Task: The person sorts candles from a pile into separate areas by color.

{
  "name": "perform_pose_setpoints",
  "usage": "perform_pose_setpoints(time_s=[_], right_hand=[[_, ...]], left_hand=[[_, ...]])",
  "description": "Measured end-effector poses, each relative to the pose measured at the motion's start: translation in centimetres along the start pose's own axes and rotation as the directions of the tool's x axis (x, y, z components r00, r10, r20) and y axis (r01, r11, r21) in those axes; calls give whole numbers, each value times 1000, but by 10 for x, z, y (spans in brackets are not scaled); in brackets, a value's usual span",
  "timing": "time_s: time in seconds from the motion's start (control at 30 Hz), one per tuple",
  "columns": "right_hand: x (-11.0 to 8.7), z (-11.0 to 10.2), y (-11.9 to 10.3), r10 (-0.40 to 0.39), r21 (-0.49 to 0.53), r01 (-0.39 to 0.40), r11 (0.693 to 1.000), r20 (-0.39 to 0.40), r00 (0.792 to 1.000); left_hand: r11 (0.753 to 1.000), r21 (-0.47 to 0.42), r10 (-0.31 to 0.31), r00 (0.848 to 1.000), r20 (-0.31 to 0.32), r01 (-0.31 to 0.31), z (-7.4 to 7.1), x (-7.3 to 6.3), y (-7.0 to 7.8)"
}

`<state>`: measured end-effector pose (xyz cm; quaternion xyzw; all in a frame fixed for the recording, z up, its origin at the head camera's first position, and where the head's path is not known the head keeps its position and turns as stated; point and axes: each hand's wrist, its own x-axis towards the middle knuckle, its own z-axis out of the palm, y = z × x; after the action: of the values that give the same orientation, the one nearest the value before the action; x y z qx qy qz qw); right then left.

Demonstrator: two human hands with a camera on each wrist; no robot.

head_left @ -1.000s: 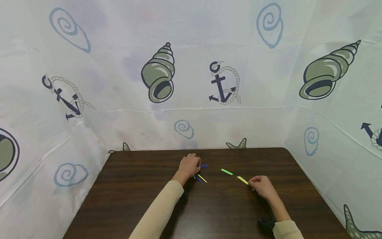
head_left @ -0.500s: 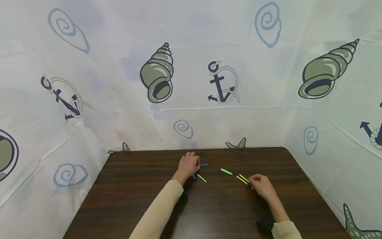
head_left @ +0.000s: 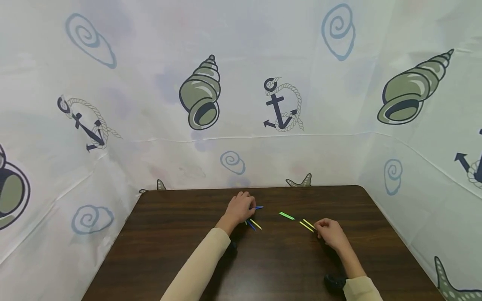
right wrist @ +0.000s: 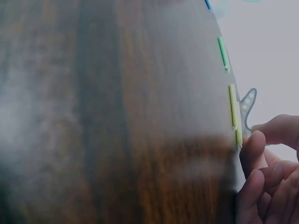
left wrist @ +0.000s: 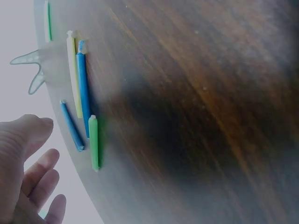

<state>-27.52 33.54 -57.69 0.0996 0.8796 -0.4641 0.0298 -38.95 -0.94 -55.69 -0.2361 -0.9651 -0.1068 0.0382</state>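
In the head view my left hand point(head_left: 239, 207) hovers over a loose group of thin coloured sticks near the table's far side. The left wrist view shows its fingers loosely bent, with no stick between thumb and fingers. Before it lie two blue sticks point(left wrist: 83, 93), a yellow stick point(left wrist: 77, 88) and a green stick point(left wrist: 94, 142), some with pale tips. My right hand point(head_left: 331, 233) pinches the near end of a yellow stick point(head_left: 308, 223) between thumb and finger. A second yellow stick point(head_left: 306, 226) lies beside it, slightly apart and roughly parallel.
Green sticks point(head_left: 287, 216) lie side by side between the hands. The dark wooden table point(head_left: 263, 267) ends at a white cloth backdrop point(head_left: 241, 104) printed with shells, anchors and starfish. Dark wrist straps point(head_left: 334, 283) hang under both forearms.
My right hand has shifted slightly away from me, and the yellow stick at its fingertips has separated from its neighbour. My left hand stays over its group with little movement.
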Motion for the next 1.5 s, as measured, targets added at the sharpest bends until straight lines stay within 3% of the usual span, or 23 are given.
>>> perform_pose_setpoints(time_s=[0.17,0.43,0.77,1.1,1.5], right_hand=[[0,-1,0,-34,-35,35,999,9,999],[0,0,3,-71,-106,70,992,3,998],[2,2,4,-24,-27,24,999,2,1000],[0,2,-1,-10,-10,10,1000,-10,1000],[-6,28,-28,-79,-111,74,991,-45,996]], left_hand=[[999,-26,31,999,22,-30,-3,-5,2],[990,-89,121,986,116,-110,-5,-12,4],[987,-106,141,974,178,-124,-13,-21,9],[985,-116,147,973,179,-128,-10,-24,2],[984,-132,138,976,169,-117,-5,-28,-8]])
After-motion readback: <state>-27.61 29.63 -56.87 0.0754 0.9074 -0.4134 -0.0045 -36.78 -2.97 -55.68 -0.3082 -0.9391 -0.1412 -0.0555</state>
